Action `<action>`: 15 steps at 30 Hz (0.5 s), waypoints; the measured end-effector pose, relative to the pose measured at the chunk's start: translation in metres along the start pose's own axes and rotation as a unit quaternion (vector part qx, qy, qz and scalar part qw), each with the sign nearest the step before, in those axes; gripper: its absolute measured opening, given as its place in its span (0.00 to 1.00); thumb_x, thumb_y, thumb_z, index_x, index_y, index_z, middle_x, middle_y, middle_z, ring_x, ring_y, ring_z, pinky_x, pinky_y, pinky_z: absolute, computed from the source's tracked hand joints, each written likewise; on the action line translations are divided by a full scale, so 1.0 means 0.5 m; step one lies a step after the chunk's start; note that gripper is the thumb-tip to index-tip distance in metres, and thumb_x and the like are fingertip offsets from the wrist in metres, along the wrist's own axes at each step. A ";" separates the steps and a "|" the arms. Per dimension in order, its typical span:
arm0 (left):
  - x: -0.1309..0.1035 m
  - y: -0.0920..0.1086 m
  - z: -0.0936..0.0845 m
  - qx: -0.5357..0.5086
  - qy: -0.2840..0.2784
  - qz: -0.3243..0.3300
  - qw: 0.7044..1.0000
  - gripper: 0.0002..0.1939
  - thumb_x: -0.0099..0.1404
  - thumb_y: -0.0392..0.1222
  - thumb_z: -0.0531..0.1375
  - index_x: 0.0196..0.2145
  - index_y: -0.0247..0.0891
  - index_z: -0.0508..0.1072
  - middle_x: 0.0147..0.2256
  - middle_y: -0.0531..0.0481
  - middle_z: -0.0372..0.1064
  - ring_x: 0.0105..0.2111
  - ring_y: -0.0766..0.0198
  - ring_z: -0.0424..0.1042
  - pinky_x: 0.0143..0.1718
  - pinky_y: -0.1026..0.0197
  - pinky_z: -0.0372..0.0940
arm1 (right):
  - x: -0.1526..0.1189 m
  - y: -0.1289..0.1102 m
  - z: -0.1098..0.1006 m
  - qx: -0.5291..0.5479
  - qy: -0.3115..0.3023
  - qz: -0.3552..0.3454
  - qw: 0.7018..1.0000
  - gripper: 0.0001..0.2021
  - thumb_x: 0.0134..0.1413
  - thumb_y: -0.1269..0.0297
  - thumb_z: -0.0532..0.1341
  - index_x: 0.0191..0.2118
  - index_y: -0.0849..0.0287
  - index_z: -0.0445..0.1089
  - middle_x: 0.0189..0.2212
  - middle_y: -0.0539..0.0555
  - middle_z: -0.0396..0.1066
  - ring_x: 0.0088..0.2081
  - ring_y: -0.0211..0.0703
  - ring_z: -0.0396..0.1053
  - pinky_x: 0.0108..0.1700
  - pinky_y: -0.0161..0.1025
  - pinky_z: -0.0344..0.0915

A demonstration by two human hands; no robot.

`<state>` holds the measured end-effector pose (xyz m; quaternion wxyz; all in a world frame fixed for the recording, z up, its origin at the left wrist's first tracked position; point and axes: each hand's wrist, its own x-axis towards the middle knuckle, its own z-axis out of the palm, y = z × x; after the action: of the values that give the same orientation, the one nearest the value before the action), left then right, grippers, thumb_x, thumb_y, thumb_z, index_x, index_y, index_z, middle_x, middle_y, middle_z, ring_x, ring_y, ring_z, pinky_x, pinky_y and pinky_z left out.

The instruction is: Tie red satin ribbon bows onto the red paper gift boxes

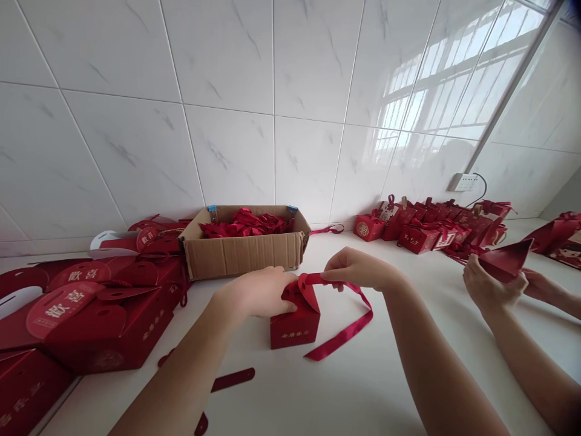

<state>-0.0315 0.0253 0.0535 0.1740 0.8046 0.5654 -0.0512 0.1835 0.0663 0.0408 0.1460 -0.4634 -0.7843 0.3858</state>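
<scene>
A small red gift box with gold lettering stands upright on the white table. My left hand grips its upper left part, fingers over the top flaps. Between the fingertips of my right hand, just right of the box top, is a red ribbon. The ribbon runs from the top of the box, and its loose end curls down onto the table on the right. Whether it passes through the flaps is hidden by my fingers.
Behind stands a cardboard box of red ribbons. Larger red boxes crowd the left. Small finished-looking red boxes line the wall at right. Another person's hands hold red card at far right. Red strips lie in front.
</scene>
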 end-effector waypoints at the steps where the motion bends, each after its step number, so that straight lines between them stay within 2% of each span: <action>1: 0.000 0.000 0.000 -0.001 0.001 0.001 1.000 0.17 0.57 0.54 0.55 0.42 0.48 0.71 0.40 0.47 0.68 0.34 0.55 0.71 0.28 0.59 0.63 | 0.000 0.000 0.000 0.005 0.002 0.001 1.000 0.12 0.49 0.57 0.60 0.24 0.60 0.73 0.22 0.51 0.71 0.29 0.39 0.68 0.29 0.33 0.61; 7: -0.005 0.003 -0.002 -0.005 0.002 0.009 1.000 0.19 0.56 0.50 0.56 0.47 0.50 0.70 0.41 0.48 0.68 0.36 0.53 0.71 0.30 0.58 0.64 | 0.003 0.004 0.002 0.024 0.003 0.006 1.000 0.12 0.48 0.57 0.60 0.23 0.60 0.73 0.22 0.52 0.71 0.27 0.39 0.68 0.27 0.32 0.63; 15: -0.007 0.008 -0.004 -0.008 0.007 0.009 1.000 0.20 0.56 0.49 0.57 0.48 0.53 0.69 0.40 0.48 0.68 0.37 0.54 0.71 0.31 0.58 0.64 | 0.012 0.022 0.001 -0.046 -0.027 0.049 0.997 0.11 0.46 0.58 0.61 0.22 0.60 0.72 0.22 0.52 0.72 0.26 0.40 0.69 0.27 0.35 0.64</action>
<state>-0.0294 0.0215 0.0574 0.1764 0.8086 0.5600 -0.0393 0.1868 0.0742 0.0313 0.0844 -0.4969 -0.7810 0.3687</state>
